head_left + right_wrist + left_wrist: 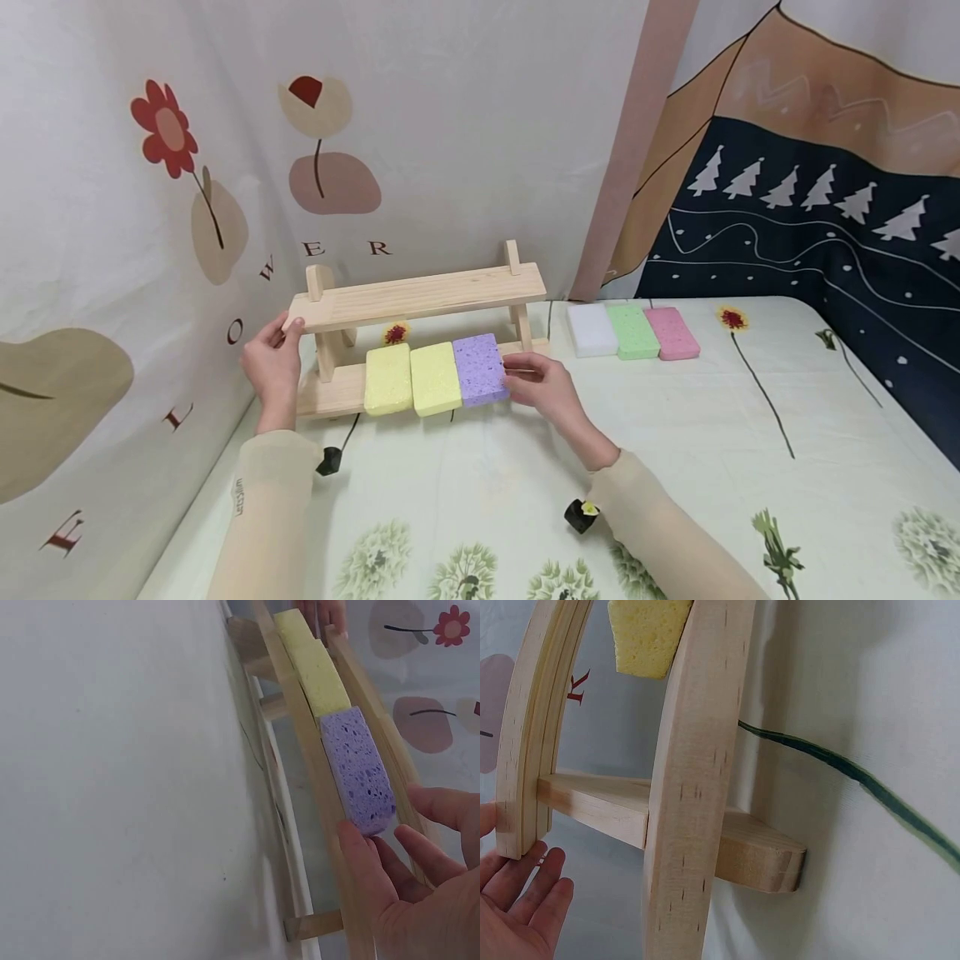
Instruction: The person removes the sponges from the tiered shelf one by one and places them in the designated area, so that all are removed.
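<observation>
A two-tier wooden rack (420, 296) stands near the back wall. My left hand (275, 362) holds the left end of its upper board, thumb above and fingers beneath, as the left wrist view (525, 900) also shows. Along the lower board (330, 392) sit two yellow sponges, the left one (387, 379) and the middle one (437, 377), followed by a purple sponge (480, 369) in line. My right hand (551, 387) is at the purple sponge's right end, a fingertip touching it in the right wrist view, its fingers spread and loosely bent.
White (592, 331), green (633, 332) and pink (672, 333) sponges lie side by side on the flower-printed cloth (675, 433), right of the rack. A printed curtain (465, 125) hangs behind and to the left.
</observation>
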`<state>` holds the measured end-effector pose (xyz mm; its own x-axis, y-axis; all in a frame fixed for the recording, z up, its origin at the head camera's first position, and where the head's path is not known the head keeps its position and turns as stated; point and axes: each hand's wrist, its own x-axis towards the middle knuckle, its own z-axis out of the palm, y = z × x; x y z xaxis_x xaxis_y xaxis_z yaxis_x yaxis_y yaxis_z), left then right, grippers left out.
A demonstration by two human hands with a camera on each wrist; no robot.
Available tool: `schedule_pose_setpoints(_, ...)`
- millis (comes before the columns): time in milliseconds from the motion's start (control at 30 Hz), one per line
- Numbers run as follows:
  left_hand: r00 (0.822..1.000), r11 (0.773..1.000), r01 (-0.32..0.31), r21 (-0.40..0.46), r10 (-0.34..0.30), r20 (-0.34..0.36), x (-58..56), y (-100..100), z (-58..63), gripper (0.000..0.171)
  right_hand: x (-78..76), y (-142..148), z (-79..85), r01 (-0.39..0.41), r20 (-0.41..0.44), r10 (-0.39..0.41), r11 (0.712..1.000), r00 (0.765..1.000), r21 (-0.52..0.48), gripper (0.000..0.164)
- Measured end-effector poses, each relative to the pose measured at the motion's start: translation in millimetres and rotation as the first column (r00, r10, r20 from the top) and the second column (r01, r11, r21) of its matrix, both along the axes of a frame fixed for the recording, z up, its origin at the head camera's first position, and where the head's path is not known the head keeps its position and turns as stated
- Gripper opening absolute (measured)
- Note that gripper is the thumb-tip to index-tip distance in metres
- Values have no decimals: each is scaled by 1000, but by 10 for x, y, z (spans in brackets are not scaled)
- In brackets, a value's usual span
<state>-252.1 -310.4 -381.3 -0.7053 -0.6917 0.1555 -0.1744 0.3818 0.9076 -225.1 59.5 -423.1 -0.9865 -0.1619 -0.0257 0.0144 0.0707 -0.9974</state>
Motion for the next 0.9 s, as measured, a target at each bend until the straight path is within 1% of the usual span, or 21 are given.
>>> schedule_pose_setpoints(167, 1000, 1000, -3, 10, 3, 8, 2, 0, -2, 47, 6, -42, -19, 32, -30, -31, 999, 999, 17, 35)
schedule_pose_setpoints(500, 1000, 1000, -1, -2, 1, 9, -5, -2, 4, 47, 16, -67, -19, 67, -38, -65, 996, 997, 52, 33)
schedule_pose_setpoints(700, 1000, 1000, 0, -4, 0, 7, -10, -7, -1, 47, 26, -36, 12, 79, -43, -77, 996, 996, 52, 33)
schedule_pose_setpoints(900, 1000, 1000, 0, -4, 0, -2, -2, -8, -2, 47, 21, 45, 4, 89, -44, -87, 995, 995, 47, 34)
